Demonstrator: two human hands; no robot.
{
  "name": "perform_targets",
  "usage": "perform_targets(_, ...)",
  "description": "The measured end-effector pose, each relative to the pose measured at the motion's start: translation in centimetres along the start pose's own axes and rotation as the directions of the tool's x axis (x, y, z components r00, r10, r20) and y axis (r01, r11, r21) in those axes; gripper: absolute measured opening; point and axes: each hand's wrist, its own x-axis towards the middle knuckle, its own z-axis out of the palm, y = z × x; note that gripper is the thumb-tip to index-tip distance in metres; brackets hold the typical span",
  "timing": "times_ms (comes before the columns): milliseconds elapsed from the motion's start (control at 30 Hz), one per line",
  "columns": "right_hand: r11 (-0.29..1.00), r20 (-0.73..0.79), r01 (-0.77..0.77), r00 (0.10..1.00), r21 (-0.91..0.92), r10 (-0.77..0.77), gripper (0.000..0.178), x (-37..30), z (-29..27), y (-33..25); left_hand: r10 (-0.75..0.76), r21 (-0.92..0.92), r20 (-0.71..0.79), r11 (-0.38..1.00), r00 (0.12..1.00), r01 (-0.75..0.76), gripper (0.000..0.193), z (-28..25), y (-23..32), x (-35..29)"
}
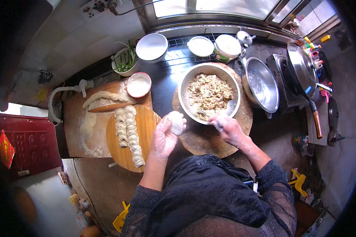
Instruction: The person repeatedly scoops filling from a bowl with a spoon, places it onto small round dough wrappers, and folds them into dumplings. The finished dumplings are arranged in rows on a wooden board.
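Note:
A round, floury dumpling wrapper [175,123] lies in my left hand [163,139], its fingers curled under and around it. My right hand [231,131] is closed on a spoon [202,113] over the near rim of a metal bowl [181,93]. The spoon's tip touches the chopped filling [209,91], and the fist hides most of its handle. Left of my left hand, shaped dumplings [131,130] stand in two rows on a round wooden board [148,123].
The bowl stands on a round chopping block [194,140]. At left, a dough roll [103,96] lies on a floury board [79,138] beside a red-rimmed flour bowl [139,85]. Right of the filling are a steel basin [261,85] and a lidded pan [302,69] on the stove.

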Motion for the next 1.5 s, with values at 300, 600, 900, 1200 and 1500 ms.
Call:
perform_targets(300,0.956,-0.097,-0.252,0.959,0.15,0.267,0.015,0.4,-2.5,-0.1,0.011,0.11,-0.073,0.994,0.997,-0.003,0.035,0.3,-0.6,-0.4)
perform_targets(600,0.971,0.018,-0.214,0.977,0.108,0.213,0.017,1.1,-0.9,-1.5,-0.004,0.105,-0.097,0.994,0.995,0.014,0.037,-1.4,-1.7,-0.5)
perform_targets(900,0.399,0.075,-0.461,0.724,0.793,0.686,0.029,-0.4,-2.3,0.7,0.012,0.097,-0.092,0.995,0.996,-0.003,0.038,-1.2,-1.7,-0.7)
perform_targets(1200,0.983,0.106,-0.119,0.989,0.137,0.105,0.013,-1.6,-3.5,0.0,0.006,0.107,-0.131,0.994,0.991,0.008,0.038,-0.2,-2.1,-0.9)
perform_targets(1500,0.261,0.102,-0.42,0.669,0.869,0.736,0.029,-2.3,-3.0,0.1,0.095,0.213,-0.173,0.975,0.98,-0.057,0.038,2.3,-2.5,-0.1)
